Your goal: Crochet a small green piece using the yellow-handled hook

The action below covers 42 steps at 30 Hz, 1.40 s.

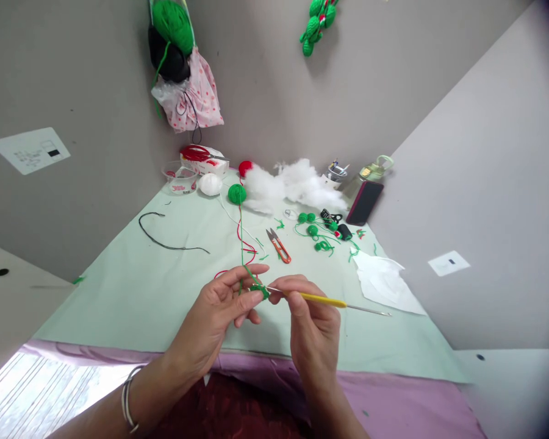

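A small green crochet piece (260, 291) is pinched between the thumb and fingers of my left hand (224, 305). Green yarn runs over the raised left index finger and back to a green yarn ball (236, 194). My right hand (313, 314) is closed on a crochet hook (322, 299) with a yellow handle and metal at both ends. The hook's left tip meets the green piece; whether it sits inside a stitch is too small to tell. Beyond my hands lie orange-handled thread snips (281, 247), blades pointing away and slightly left.
White stuffing (297, 186), a white yarn ball (210, 184) and a red yarn ball (245, 168) sit at the back. Small green crocheted balls (312, 230) lie right of the snips. A phone (365, 203) leans against a bottle (376, 167). White paper (387, 280) lies at right.
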Available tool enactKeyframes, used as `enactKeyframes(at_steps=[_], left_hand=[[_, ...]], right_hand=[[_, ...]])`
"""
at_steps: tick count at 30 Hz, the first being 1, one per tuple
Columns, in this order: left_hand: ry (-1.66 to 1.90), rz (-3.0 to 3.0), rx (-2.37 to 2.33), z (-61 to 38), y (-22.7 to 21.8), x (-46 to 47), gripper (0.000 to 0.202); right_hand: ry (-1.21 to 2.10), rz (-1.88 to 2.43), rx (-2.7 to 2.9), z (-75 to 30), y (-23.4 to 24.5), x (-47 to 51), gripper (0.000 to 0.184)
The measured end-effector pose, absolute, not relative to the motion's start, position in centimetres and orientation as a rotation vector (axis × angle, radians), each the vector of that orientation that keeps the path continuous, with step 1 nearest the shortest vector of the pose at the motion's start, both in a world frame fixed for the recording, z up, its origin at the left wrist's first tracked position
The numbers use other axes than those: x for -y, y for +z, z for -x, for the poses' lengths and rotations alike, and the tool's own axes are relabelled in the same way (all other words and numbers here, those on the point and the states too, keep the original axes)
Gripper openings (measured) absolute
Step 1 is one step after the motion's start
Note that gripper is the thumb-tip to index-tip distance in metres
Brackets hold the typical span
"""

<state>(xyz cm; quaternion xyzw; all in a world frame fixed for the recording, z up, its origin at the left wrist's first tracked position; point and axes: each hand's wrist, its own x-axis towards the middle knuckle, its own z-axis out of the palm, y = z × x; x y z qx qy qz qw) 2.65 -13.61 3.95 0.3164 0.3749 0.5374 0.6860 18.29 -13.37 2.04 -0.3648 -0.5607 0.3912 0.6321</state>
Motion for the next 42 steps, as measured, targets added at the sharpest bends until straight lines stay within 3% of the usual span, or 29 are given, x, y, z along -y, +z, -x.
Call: enactKeyframes(at_steps=[11, 19, 22, 29, 36, 42], left_hand=[[1.191, -0.659, -0.851, -2.37, 3.40, 13.44, 0.029], [1.140, -0.664, -0.871, -2.25, 3.87, 13.56, 0.081], [1.116, -0.685, -0.872, -2.17, 3.83, 13.48, 0.089], [1.082, -0.703, -0.838, -2.43, 3.51, 13.45, 0.042], [1.123, -0.670, -0.780, -2.51, 3.48, 13.63, 0.021], [1.147, -0.658, -0.777, -2.44, 3.50, 13.47, 0.016]], right_hand=[[0.854, 0.831, 1.260, -18.31, 1.88, 13.94, 0.022], [0.893, 0.834, 1.264, -18.30, 1.61, 13.78, 0.021], [0.891, 0.831, 1.266, -18.26, 1.59, 13.81, 0.021], [0.847, 0.842, 1.212, -18.33, 1.20, 13.91, 0.018], [0.873, 0.841, 1.142, -18.74, 1.62, 13.87, 0.018], [0.834, 0.808, 1.134, -19.01, 1.91, 14.07, 0.020]])
